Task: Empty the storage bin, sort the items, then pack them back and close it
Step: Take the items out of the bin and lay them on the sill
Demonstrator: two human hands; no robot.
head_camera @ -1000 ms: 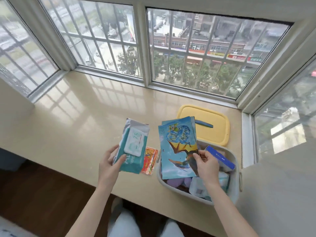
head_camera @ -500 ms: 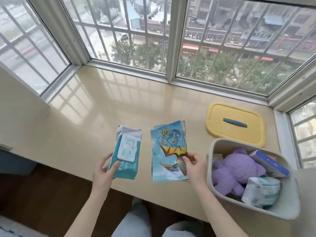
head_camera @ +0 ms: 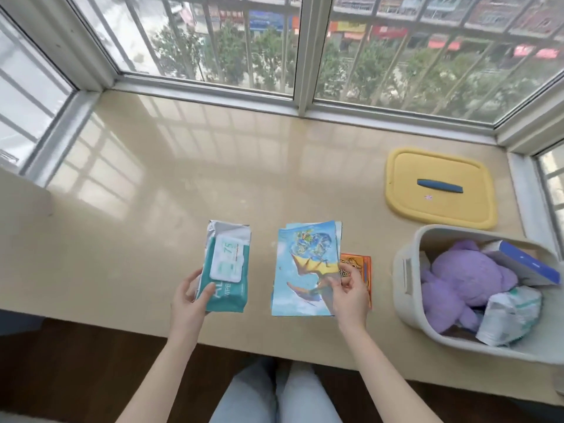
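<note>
My left hand (head_camera: 187, 303) grips a teal pack of wet wipes (head_camera: 227, 267) by its lower end, over the beige sill. My right hand (head_camera: 351, 294) pinches the right edge of a blue picture booklet (head_camera: 305, 270), which hangs low over the sill near the front edge. An orange card (head_camera: 363, 267) lies on the sill behind my right hand. The grey storage bin (head_camera: 406, 279) stands at the right, open, holding a purple plush toy (head_camera: 467, 276), a blue and white box (head_camera: 525, 264) and a white soft pack (head_camera: 509, 315). Its yellow lid (head_camera: 439, 187) lies behind it.
The wide beige window sill (head_camera: 183, 193) stretches left and back to the window frames (head_camera: 302, 56). Its front edge runs just below my hands, with dark floor and my knees (head_camera: 274, 395) beneath.
The booklet has come out of the bin and moved left, down toward the sill. The wipes pack stays in my left hand. The view has swung, showing the bin further right.
</note>
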